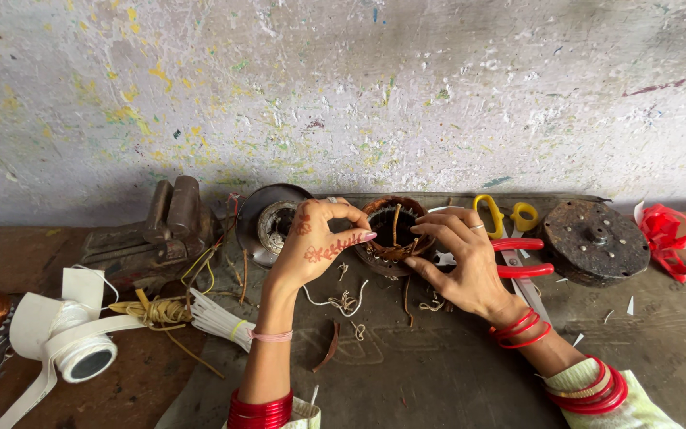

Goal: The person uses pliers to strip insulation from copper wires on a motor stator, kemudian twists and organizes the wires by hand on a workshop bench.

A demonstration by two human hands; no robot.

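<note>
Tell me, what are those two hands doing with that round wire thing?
A person is working on a ring wound with copper wire that sits on a dark mat. The left hand steadies its left edge, and the right hand pinches at its right side with the fingers. Red-handled pliers, yellow-handled scissors and a rusty round cover lie nearby, with a roll of white tape to the left.

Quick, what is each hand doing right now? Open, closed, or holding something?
Left hand: fingers curled, gripping the left rim of the copper-wound motor stator.
Right hand: fingertips pinched on the stator's right side; whether it pinches wire or thread cannot be told.
</note>
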